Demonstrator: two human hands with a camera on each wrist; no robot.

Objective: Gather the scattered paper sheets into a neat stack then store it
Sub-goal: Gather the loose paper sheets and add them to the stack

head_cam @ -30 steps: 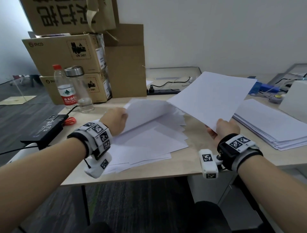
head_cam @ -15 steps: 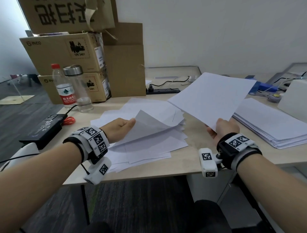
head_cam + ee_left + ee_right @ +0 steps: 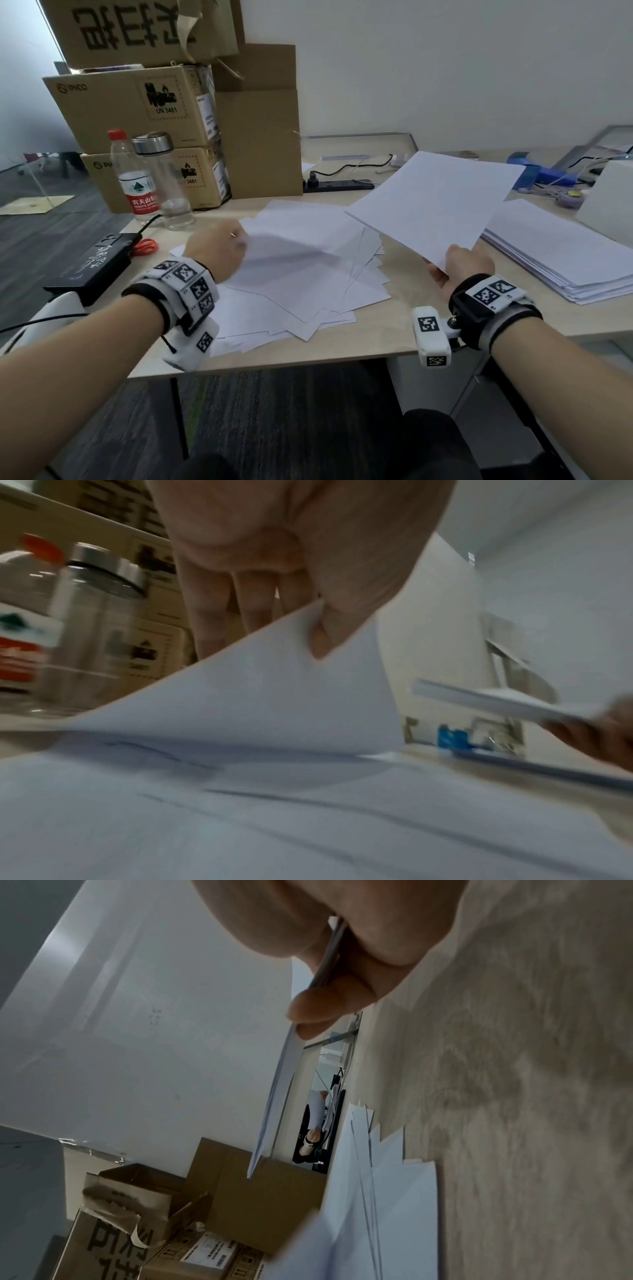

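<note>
**Left hand shifts farther back on the pile**

Since half a second ago, the left hand (image 3: 219, 251) has moved farther back, pinching one lifted sheet (image 3: 260, 685) by its corner (blurred). Right hand (image 3: 460, 265) grips the gathered sheets (image 3: 435, 202) above the desk (image 3: 387, 329). Between them lie the scattered sheets (image 3: 308, 294); beyond, cardboard boxes (image 3: 137, 109).
</note>
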